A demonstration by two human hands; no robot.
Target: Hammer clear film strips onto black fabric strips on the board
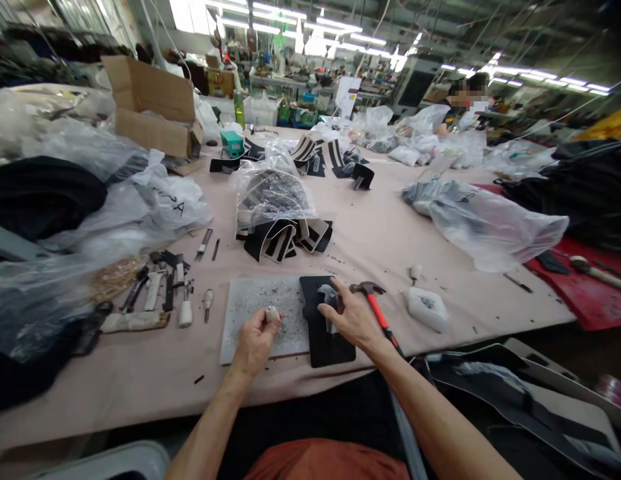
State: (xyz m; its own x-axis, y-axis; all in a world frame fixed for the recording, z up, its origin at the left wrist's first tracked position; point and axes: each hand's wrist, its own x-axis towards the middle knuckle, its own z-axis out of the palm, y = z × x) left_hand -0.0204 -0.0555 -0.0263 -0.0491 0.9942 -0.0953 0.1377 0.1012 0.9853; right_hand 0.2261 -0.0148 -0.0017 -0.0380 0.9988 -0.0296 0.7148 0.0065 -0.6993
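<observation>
My left hand (255, 340) is closed around a small white-handled tool (271, 313), its rounded end showing above the fingers; the rest is hidden. It is over a pale, speckled work board (245, 300). At the board's right side lies a flat black panel (315, 343). On the panel is a crumpled grey piece (327, 291), which I cannot identify. My right hand (353, 317) rests over the panel with thumb and forefinger apart on either side of that piece. A hammer (377, 310) with a red handle lies just right of this hand.
White-handled tools (185, 312) and strips lie to the left. Behind the board, a clear bag (275, 193) spills black-and-beige pieces. A white block (427, 309) sits right of the hammer. Further back are an open cardboard box (150, 107), a large plastic bag (495, 223) and a person (465, 110).
</observation>
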